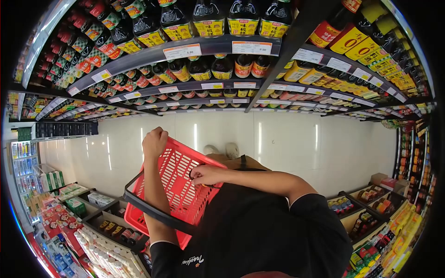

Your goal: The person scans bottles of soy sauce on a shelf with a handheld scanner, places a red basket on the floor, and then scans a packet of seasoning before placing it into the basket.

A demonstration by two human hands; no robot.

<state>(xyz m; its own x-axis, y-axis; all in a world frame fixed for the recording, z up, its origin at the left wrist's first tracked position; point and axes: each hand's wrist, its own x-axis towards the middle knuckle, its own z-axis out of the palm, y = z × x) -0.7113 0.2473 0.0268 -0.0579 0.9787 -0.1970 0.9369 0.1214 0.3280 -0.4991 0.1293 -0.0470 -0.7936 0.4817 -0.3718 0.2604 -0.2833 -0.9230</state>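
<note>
A red plastic shopping basket [178, 160] with slotted walls hangs tilted in front of my body. Its black handle [160, 211] crosses over my left forearm. My left hand [155, 141] is closed at the basket's far upper corner, fingers curled at the rim. My right hand [206, 175] reaches across from the right, over the basket, with its fingers closed. Small dark parts show beside those fingers; I cannot make out what they hold. No goods are visible in the part of the basket that shows.
Shelves of dark sauce bottles [208, 23] with yellow labels and price tags [182, 51] stand ahead. Yellow-labelled bottles [354, 41] fill the right shelf. Pale tiled floor [296, 139] lies below. Behind me are display bins [109, 222] at left and more bins [366, 208] at right.
</note>
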